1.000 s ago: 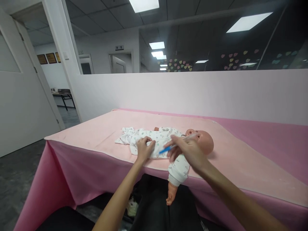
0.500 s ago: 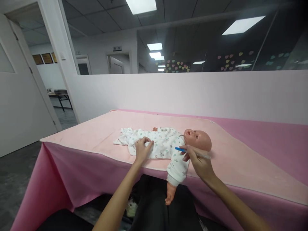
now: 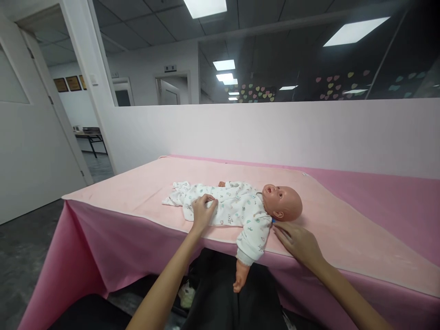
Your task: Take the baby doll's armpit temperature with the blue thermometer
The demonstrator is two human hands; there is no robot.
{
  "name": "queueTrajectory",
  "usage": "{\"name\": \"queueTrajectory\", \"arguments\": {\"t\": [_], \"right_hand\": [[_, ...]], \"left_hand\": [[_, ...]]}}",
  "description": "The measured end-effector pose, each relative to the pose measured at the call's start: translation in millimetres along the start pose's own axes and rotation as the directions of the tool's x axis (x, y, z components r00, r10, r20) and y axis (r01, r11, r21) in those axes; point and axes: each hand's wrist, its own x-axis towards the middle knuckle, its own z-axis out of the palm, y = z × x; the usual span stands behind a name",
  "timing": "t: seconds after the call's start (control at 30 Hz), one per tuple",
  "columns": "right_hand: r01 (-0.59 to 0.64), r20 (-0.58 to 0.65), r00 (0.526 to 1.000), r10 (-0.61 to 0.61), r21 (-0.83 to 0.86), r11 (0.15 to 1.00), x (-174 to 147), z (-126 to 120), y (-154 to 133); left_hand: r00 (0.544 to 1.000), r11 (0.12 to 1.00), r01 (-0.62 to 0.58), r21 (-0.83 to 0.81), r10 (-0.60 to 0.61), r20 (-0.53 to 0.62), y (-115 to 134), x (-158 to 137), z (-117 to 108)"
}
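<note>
A baby doll [image 3: 282, 200] lies on its back on the table, its head to the right and one arm hanging over the near edge. It wears white printed clothes [image 3: 237, 206]. My left hand [image 3: 203, 213] rests on the doll's lower body, thumb and fingertips pinched at the cloth. Beside the doll's neck and shoulder is my right hand [image 3: 299, 240], low at the table surface with its fingers together. The blue end [image 3: 273, 220] of a slim stick shows just above those fingertips; the rest is hidden by the hand.
A pale pink cover [image 3: 137, 183] lies over a darker pink cloth [image 3: 395, 197] that hangs down the front. Behind the table stands a low white wall [image 3: 240, 133] with glass above. At the left is an open door [image 3: 34, 133]. My legs [image 3: 237, 302] are under the near edge.
My right hand has moved right and down from above the doll's chest to the table beside its neck, taking the blue-ended stick along. The left hand stays nearly in place.
</note>
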Motion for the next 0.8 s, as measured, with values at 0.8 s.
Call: {"name": "queueTrajectory", "arguments": {"t": [0.8], "right_hand": [[-0.028, -0.235, 0.971, 0.046, 0.080, 0.996, 6.2, 3.0, -23.1]], "left_hand": [[0.796, 0.796, -0.590, 0.133, 0.546, 0.262, 66.7, -11.8, 73.2]]}}
